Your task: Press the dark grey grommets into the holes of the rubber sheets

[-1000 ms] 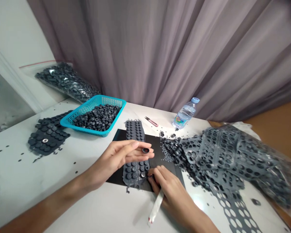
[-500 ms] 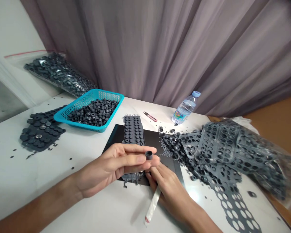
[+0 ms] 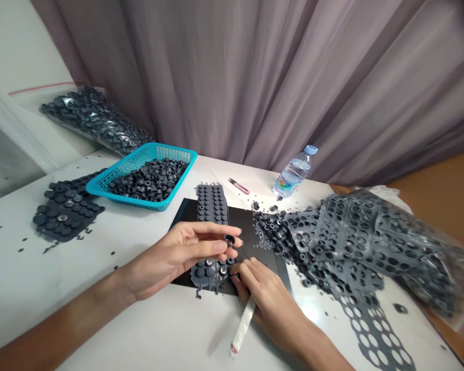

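Two hands worked over one white table (image 3: 147,330). The left hand (image 3: 185,250) pinched one black cap (image 3: 229,237) between thumb and fingers, its open end showing, above the strip. The right hand (image 3: 265,286) was closed, one white-handled tool (image 3: 243,327) running out beneath the palm; its fingertips were bunched at the near right edge of the strip, and whether they gripped a further piece could not be told.

That one studded strip (image 3: 212,203), four studs across at its far end, lay on one black mat (image 3: 249,232), partly hidden by the left hand.

One blue basket (image 3: 127,200) held a pile of black pieces (image 3: 150,180), too many to count. Two clear bags were in view: a filled one (image 3: 96,118) behind the basket, and another (image 3: 390,247) at the right with perforated sheeting inside. A second studded sheet (image 3: 67,216) lay left of the basket, and at least six black specks were scattered on the table's left part. Beyond the mat were one pair of snips (image 3: 238,186) and one bottle (image 3: 294,172), tilted in view. A heap (image 3: 278,234) of uncounted bits spread right of the mat, and one holed sheet (image 3: 375,330) reached toward the near edge.
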The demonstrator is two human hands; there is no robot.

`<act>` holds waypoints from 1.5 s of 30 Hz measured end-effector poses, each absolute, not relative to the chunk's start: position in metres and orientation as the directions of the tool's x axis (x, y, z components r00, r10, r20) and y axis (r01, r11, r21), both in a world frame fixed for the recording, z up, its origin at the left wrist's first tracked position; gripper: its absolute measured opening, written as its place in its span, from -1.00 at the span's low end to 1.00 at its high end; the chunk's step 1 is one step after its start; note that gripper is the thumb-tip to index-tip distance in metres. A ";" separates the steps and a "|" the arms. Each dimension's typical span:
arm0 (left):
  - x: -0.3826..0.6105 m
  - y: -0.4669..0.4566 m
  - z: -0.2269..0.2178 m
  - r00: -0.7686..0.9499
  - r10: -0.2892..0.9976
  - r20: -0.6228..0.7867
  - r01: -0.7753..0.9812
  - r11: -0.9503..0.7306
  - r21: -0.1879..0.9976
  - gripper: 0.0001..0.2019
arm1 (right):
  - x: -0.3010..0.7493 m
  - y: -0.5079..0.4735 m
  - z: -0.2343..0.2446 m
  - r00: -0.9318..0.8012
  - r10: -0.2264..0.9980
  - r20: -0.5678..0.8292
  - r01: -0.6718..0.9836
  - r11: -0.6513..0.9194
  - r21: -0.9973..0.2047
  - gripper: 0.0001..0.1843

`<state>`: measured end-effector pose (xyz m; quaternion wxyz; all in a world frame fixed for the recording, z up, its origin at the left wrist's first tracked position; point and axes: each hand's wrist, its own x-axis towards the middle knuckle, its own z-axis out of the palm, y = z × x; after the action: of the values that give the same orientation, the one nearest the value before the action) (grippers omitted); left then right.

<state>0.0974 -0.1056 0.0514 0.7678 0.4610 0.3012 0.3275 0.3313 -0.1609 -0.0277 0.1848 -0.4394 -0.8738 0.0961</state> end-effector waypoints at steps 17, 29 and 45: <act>0.098 -0.102 0.042 0.556 0.831 -0.032 -0.055 0.075 0.996 -0.66 | 0.331 -0.160 -0.021 -0.550 0.797 0.251 0.722 0.604 -0.337 -0.83; 0.097 -0.101 0.023 0.445 0.763 0.468 0.355 -0.631 0.690 -0.78 | 0.333 -0.161 -0.026 -0.555 0.803 0.219 0.731 0.596 -0.332 -0.85; 0.075 -0.073 0.022 0.428 0.628 0.650 0.630 -0.723 0.284 -0.75 | 0.333 -0.161 -0.025 -0.541 0.814 0.212 0.733 0.580 -0.356 -0.83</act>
<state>0.0746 -0.0730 0.0221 -0.0012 0.8449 0.3720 0.3844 0.3326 -0.1608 -0.0248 0.1792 -0.4444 -0.8704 0.1128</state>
